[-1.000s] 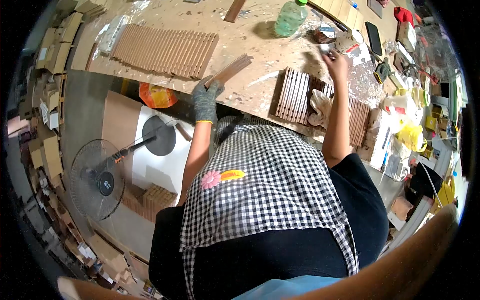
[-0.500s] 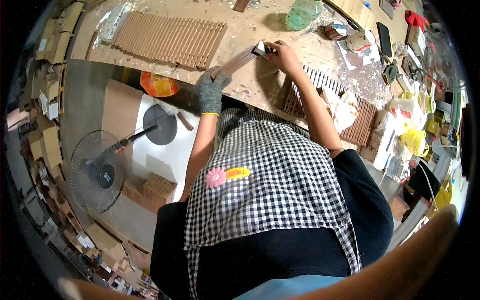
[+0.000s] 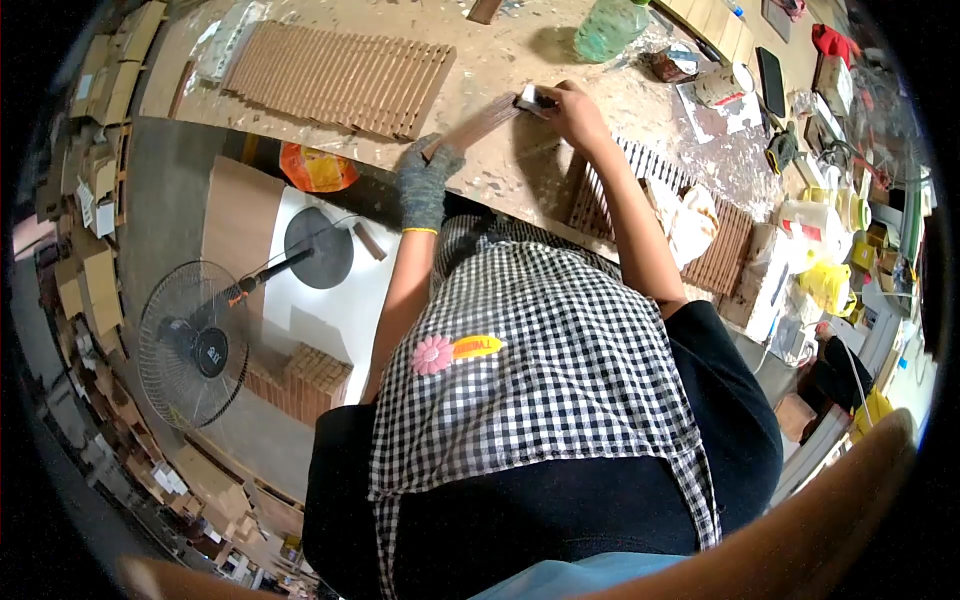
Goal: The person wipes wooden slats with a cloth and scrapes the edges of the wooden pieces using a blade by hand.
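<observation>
- The left hand (image 3: pixel 425 180), in a grey glove, is closed around the near end of a blurred wooden strip (image 3: pixel 474 127), held over the front of the workbench (image 3: pixel 505 180).
- The right hand (image 3: pixel 577 115), bare, pinches a small white-and-dark piece (image 3: pixel 532 99) at the strip's far end.
- Rows of brown slats (image 3: pixel 340 80) lie left of the strip; more slats (image 3: pixel 722 245) lie to the right, beside a crumpled cloth (image 3: pixel 685 220).
- A green bottle (image 3: pixel 610 30) and a phone (image 3: pixel 771 82) rest farther back.
- A fan (image 3: pixel 195 345) stands left of the bench; its hub lettering is too small to read.
- The checked apron's (image 3: pixel 540 370) yellow badge (image 3: pixel 477 346) has upside-down letters, only partly legible.
</observation>
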Tool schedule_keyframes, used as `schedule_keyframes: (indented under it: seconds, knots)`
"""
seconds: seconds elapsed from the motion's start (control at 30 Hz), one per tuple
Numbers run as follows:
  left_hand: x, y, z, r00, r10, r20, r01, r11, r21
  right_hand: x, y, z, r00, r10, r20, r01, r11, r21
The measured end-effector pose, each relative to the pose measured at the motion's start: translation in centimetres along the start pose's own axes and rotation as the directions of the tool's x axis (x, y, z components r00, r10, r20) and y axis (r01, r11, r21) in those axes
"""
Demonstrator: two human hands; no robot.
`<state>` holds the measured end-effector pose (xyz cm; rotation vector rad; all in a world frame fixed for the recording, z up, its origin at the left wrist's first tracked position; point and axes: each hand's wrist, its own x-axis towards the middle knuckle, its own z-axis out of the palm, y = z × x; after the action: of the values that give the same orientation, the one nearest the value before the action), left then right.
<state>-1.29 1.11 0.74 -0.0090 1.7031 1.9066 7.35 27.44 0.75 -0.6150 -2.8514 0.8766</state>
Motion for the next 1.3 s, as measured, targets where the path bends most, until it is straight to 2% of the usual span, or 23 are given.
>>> schedule_keyframes:
  seconds: [0.07, 0.17, 0.2, 0.27, 0.37, 0.43, 0.47, 0.5, 0.53, 0.6, 0.67, 0.73, 0.8, 0.87, 0.9, 0.93, 1.0, 1.03, 1.07, 1.13, 1.2, 1.27, 1.3]
  knots:
    - [0.7, -0.2, -0.7, 0.998, -0.024, 0.065, 0.026, 0.999, -0.03, -0.3, 1.2, -1.0, 0.987, 0.141, -0.08, -0.146, 0.987, -0.064]
    - [0.8, 1.7, -0.6, 0.967, -0.256, -0.012, 0.241, 0.927, -0.287, -1.3, 6.7, -5.7, 0.913, 0.354, -0.202, -0.39, 0.904, -0.176]
    - [1.1, 1.7, -1.0, 0.959, -0.281, 0.047, 0.281, 0.905, -0.318, -2.4, 9.8, -6.8, 0.914, 0.29, -0.283, -0.363, 0.897, -0.254]
    - [2.1, 1.7, -2.2, 0.934, -0.319, 0.161, 0.357, 0.857, -0.371, -3.4, 14.2, -9.6, 0.821, 0.533, -0.202, -0.569, 0.747, -0.344]
    - [2.3, 2.4, -2.6, 0.892, -0.401, 0.207, 0.451, 0.82, -0.353, -5.8, 19.6, -11.1, 0.841, 0.478, -0.253, -0.536, 0.801, -0.269]
    - [2.6, 2.8, -3.3, 0.855, -0.431, 0.289, 0.519, 0.733, -0.44, -7.7, 15.3, -12.7, 0.847, 0.42, -0.325, -0.514, 0.802, -0.304]
    - [1.9, 3.6, -3.0, 0.881, -0.379, 0.283, 0.419, 0.903, -0.094, -9.1, 12.1, -13.5, 0.875, 0.363, -0.322, -0.453, 0.848, -0.275]
    - [0.6, 5.1, -2.1, 0.896, -0.325, 0.303, 0.248, 0.932, 0.266, -10.7, 10.7, -13.3, 0.896, 0.424, -0.134, -0.442, 0.879, -0.18]
    - [1.0, 4.5, -2.5, 0.839, -0.427, 0.337, 0.44, 0.897, 0.043, -12.3, 9.3, -12.9, 0.89, 0.451, 0.061, -0.446, 0.891, -0.083]
    - [1.7, 3.3, -3.3, 0.687, -0.613, 0.39, 0.727, 0.566, -0.39, -15.9, 3.7, -9.5, 0.921, 0.389, 0.024, -0.379, 0.908, -0.178]
    - [2.0, 1.8, -3.5, 0.712, -0.462, 0.529, 0.626, 0.759, -0.18, -19.2, -0.1, -6.0, 0.991, 0.054, -0.119, -0.11, 0.837, -0.536]
    - [1.9, 2.7, -2.4, 0.638, -0.491, 0.593, 0.471, 0.858, 0.203, -20.9, 1.6, -5.1, 0.971, 0.07, -0.228, -0.142, 0.936, -0.321]
    - [0.6, 2.3, -0.8, 0.639, -0.475, 0.605, 0.496, 0.856, 0.147, -21.7, 5.3, -4.0, 0.887, 0.188, -0.421, -0.288, 0.939, -0.188]
    - [-2.3, 4.0, 2.2, 0.71, -0.424, 0.563, 0.39, 0.902, 0.186, -20.1, 3.9, -6.4, 0.752, 0.512, -0.414, -0.296, 0.825, 0.481]
    - [-3.0, 4.2, 3.4, 0.682, -0.418, 0.6, 0.337, 0.908, 0.249, -18.7, 1.8, -7.9, 0.698, 0.468, -0.542, -0.014, 0.766, 0.643]
    - [-3.5, 4.4, 4.7, 0.65, -0.418, 0.634, 0.284, 0.908, 0.308, -17.9, -0.5, -9.5, 0.681, 0.566, -0.464, 0.007, 0.629, 0.778]
    - [-3.7, 5.8, 6.2, 0.561, -0.491, 0.666, 0.259, 0.869, 0.422, -14.7, -7.9, -10.1, 0.734, 0.518, -0.438, 0.206, 0.445, 0.872]
    - [-5.2, 8.2, 7.9, 0.57, -0.377, 0.73, 0.133, 0.919, 0.37, -13.8, -8.6, -9.5, 0.788, 0.185, -0.587, 0.217, 0.809, 0.547]
    - [-4.1, 5.0, 8.7, 0.537, -0.078, 0.84, -0.248, 0.937, 0.245, -12.7, -8.9, -8.9, 0.819, -0.177, -0.546, 0.263, 0.961, 0.083]
    - [-4.6, 5.7, 9.4, 0.421, 0.09, 0.903, -0.791, 0.523, 0.317, -10.9, -9.8, -8.7, 0.825, -0.437, -0.359, 0.337, 0.889, -0.309]
    - [-5.9, 9.2, 9.5, 0.52, -0.191, 0.832, -0.599, 0.613, 0.515, -10.3, -7.1, -9.4, 0.799, -0.458, -0.39, 0.355, 0.882, -0.309]
    - [-6.2, 10.2, 8.7, 0.529, -0.14, 0.837, -0.639, 0.584, 0.502, -10.1, -5.8, -10.4, 0.812, -0.446, -0.377, 0.347, 0.887, -0.304]
    - [-6.6, 11.9, 9.1, 0.566, -0.245, 0.787, -0.591, 0.545, 0.595, -10.0, -5.2, -10.7, 0.83, -0.422, -0.364, 0.304, 0.891, -0.338]
